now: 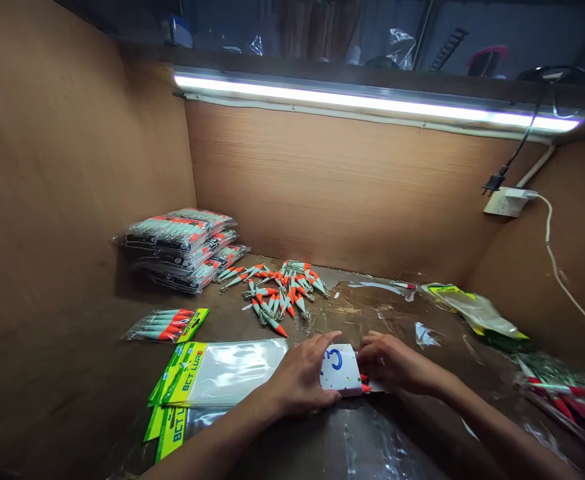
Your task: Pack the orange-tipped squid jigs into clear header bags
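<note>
My left hand is wrapped round the left side of a small white box with a blue mark and coloured dots, its thumb at the near edge. At the box's right end, my right hand has its fingers curled. Orange tips show between that hand and the box; whatever the fingers grip is hidden. Left of my left hand lie clear bags with yellow-green BCT LURE headers. Beyond the hands is a loose pile of white and orange lures.
Packaged lures are stacked at the back left, with one filled bag nearer. More clear packaging and bagged red items lie at the right. A plug hangs beside a wall socket.
</note>
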Demonstrator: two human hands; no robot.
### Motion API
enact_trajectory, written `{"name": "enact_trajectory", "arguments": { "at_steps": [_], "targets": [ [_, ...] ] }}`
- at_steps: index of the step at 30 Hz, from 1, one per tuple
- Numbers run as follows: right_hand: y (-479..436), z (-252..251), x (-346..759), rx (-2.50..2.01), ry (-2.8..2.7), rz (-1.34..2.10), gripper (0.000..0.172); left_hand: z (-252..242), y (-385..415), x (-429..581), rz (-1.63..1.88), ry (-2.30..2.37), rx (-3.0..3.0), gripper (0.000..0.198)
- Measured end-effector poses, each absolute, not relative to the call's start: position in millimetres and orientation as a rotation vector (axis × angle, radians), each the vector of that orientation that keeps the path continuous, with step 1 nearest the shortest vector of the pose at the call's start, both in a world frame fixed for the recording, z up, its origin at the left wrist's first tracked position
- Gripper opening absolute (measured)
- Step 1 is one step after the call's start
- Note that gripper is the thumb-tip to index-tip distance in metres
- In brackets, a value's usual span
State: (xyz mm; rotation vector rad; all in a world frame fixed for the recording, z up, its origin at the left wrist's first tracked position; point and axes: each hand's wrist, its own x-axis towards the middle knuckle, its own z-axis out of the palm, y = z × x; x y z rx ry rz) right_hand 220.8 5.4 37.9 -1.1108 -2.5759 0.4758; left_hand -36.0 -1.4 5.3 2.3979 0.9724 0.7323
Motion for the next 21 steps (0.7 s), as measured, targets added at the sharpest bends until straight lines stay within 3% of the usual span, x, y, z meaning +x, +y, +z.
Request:
{"name": "enact_trajectory", "arguments": {
  "at_steps": [3, 7, 13, 21],
  "targets": [
    [39, 56, 227, -1.210, -2.481, 0.620, 0.025, 6, -3, -37, 0.692, 0.980, 2.405, 0.101],
    [110, 71, 194, -1.521, -2.321, 0.307, 0.030, 7, -4, -36, 0.664, 0.975, 2.398, 0.102],
    [200, 74, 117, -1.835, -2.229, 0.210, 0.027, 9, -6, -37, 0.681, 0.974, 2.380, 0.102],
    [222, 90, 116, -1.963, -2.276, 0.197, 0.031, 10, -7, -37, 0.630, 1.000, 2.389, 0.102]
  ]
}}
